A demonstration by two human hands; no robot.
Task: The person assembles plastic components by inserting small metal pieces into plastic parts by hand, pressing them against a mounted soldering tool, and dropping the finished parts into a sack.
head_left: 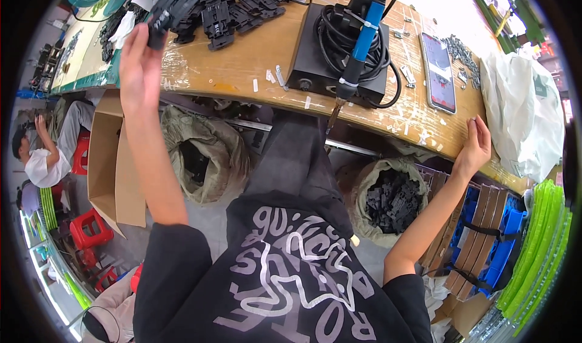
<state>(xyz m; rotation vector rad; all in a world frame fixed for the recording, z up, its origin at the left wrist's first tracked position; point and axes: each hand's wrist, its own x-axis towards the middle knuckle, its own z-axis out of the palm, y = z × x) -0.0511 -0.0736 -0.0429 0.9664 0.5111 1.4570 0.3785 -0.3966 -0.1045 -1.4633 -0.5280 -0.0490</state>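
My left hand (142, 76) is raised at the far left of the bench, its fingers closed round a black plastic part (159, 33). Behind that part lies a heap of similar black plastic parts (227, 16). By the bench's front right edge, my right hand (474, 149) has thumb and fingertips pressed together; whatever they hold, if anything, is too small to make out. Near it are a smartphone (438, 70) and a scatter of small metal pieces (462, 57). An electric screwdriver (364, 40) with a blue band hangs tip down between my hands.
A black box (303, 58) with coiled cable stands mid-bench. A white plastic bag (524, 113) sits at the right end. Below the edge are a sack of black parts (393, 200), another sack (203, 155) and a cardboard box (130, 173). Another person (45, 161) sits far left.
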